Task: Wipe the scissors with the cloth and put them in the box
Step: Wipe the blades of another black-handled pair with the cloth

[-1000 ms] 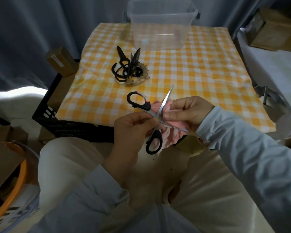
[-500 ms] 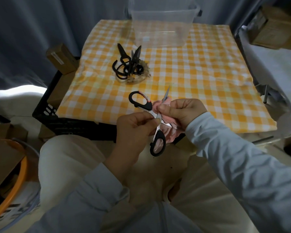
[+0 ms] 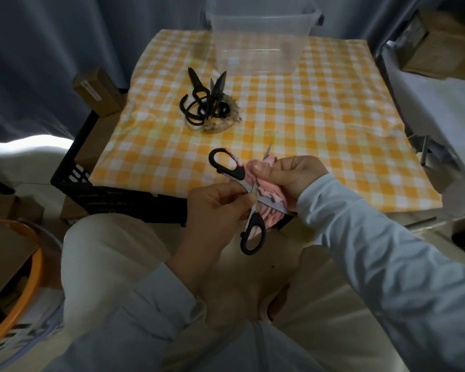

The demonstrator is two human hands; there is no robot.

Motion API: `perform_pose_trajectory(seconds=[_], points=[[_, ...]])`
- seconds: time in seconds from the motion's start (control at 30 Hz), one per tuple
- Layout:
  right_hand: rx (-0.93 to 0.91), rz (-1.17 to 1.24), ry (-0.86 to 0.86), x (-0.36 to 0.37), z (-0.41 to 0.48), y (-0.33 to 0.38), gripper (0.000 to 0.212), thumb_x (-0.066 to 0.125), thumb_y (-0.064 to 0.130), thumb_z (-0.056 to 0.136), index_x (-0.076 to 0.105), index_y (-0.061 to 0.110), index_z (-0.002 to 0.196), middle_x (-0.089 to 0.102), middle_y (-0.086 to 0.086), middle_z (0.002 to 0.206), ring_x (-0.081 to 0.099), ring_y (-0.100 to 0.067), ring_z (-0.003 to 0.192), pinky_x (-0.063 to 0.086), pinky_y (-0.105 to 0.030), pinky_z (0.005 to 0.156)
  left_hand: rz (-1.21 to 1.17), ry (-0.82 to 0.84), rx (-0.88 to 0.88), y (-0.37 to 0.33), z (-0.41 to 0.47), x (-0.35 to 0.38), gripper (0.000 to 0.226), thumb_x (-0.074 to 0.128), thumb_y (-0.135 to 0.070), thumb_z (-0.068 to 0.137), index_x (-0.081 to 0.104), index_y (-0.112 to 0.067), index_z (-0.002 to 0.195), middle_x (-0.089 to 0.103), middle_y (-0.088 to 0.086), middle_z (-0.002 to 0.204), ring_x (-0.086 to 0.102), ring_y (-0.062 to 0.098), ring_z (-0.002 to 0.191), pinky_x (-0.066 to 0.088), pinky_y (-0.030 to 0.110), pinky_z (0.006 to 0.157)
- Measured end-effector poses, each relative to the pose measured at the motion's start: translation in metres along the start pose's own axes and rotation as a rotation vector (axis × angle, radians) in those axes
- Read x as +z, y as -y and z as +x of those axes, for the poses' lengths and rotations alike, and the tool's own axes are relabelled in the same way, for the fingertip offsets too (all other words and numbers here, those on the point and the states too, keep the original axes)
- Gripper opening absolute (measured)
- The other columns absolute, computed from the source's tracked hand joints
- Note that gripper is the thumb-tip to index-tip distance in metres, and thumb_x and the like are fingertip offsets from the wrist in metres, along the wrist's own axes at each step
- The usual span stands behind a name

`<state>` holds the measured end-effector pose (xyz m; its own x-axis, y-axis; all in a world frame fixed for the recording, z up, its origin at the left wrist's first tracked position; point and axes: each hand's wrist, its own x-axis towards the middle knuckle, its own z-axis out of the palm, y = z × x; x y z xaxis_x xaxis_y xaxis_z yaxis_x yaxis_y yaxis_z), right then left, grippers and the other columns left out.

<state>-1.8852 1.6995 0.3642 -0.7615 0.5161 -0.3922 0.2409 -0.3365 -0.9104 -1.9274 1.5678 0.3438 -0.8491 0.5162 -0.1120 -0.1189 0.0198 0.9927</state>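
No text is legible; the label (image 3: 91,90) on the cardboard box (image 3: 106,88) is blurred.

Makeshift storeroom: cardboard boxes (image 3: 98,91), black crate (image 3: 118,202), curtains (image 3: 38,49).

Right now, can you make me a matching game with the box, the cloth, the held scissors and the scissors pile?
1 box
2 cloth
3 held scissors
4 scissors pile

A pink
B heaped on the tablecloth
C see-through
D in the left hand

Pairs: 1-C, 2-A, 3-D, 4-B.
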Motion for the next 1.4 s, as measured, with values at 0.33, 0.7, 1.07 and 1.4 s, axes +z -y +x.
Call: perform_pose_trajectory(seconds=[0.33,0.7,1.07,1.4], points=[[-0.007,-0.076,0.012,0.004,0.0,-0.003,0.027,0.08,0.017,0.047,0.069,0.001,0.066,0.068,-0.01,0.056,0.063,-0.018,0.049,0.057,-0.026,0.054,-0.018,-0.005,-0.012,0.0,0.001,-0.001,0.03,0.068,0.004,0.08,0.067,-0.019,0.059,0.064,-0.007,0.052,0.06,0.008,0.052,0.052,0.017,0.056],[-0.013,-0.109,-0.04,0.007,-0.003,-0.008,0.085,0.089,0.029,0.031,0.063,-0.013,0.1,0.066,-0.03,0.095,0.065,-0.03,0.082,0.056,-0.045,0.081,-0.007,-0.003,-0.033,-0.001,0.003,-0.001,0.027,0.068,0.002,0.081,0.066,-0.017,0.062,0.062,-0.007,0.052,0.058,0.008,0.054,0.052,0.018,0.057],[0.012,0.068,0.198,-0.01,0.001,-0.005,0.045,0.072,0.008,0.057,0.066,-0.003,0.1,0.071,-0.014,0.079,0.069,-0.022,0.067,0.058,-0.029,0.064,0.015,-0.011,-0.044,-0.005,0.004,-0.008,0.018,0.073,0.0,0.075,0.063,-0.008,0.063,0.058,-0.006,0.049,0.053,0.005,0.048,0.049,0.015,0.055],[-0.117,-0.134,0.066,-0.002,0.004,-0.011,0.036,0.08,0.014,0.053,0.068,-0.004,0.081,0.069,-0.011,0.067,0.064,-0.022,0.06,0.057,-0.029,0.063,0.044,-0.018,-0.036,-0.002,0.001,-0.001,0.021,0.071,0.002,0.077,0.063,-0.009,0.063,0.059,-0.007,0.05,0.055,0.007,0.051,0.049,0.014,0.055]])
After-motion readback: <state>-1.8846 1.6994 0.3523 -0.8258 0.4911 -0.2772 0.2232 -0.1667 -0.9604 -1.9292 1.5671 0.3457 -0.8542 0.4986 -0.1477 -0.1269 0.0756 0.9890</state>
